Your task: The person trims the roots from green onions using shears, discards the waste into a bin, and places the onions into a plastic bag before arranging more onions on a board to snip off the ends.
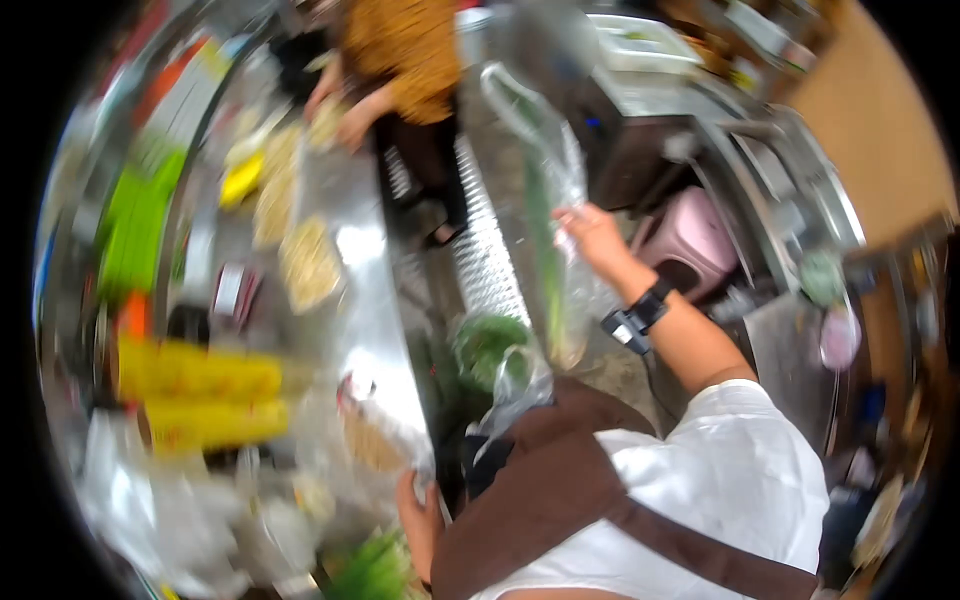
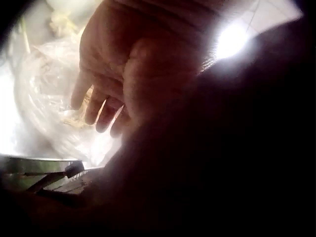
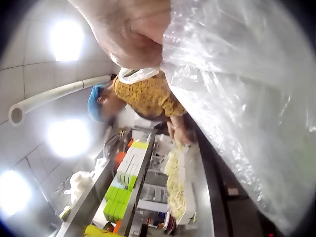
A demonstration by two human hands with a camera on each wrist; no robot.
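My right hand [image 1: 592, 240] grips a long clear plastic bag [image 1: 535, 105] out over the aisle floor. Long green stalks with pale ends [image 1: 552, 300] show inside it. Up close in the right wrist view, the crinkled bag [image 3: 237, 94] hangs beside the hand [image 3: 133, 34]. On the near side of the steel table [image 1: 372, 270], my left hand [image 1: 420, 510] is low at the edge, beside a clear bag with tan contents [image 1: 370, 445]. Its fingers [image 2: 94, 106] extend loosely over the plastic in the left wrist view.
Across the table a person in a patterned mustard top [image 1: 410, 60] handles pale shreds; packs of them [image 1: 310, 265] lie nearby. Yellow rolls [image 1: 210, 370] lie on the left. A tub of greens [image 1: 490, 345] stands beside my apron, a pink bin [image 1: 690, 240] to the right.
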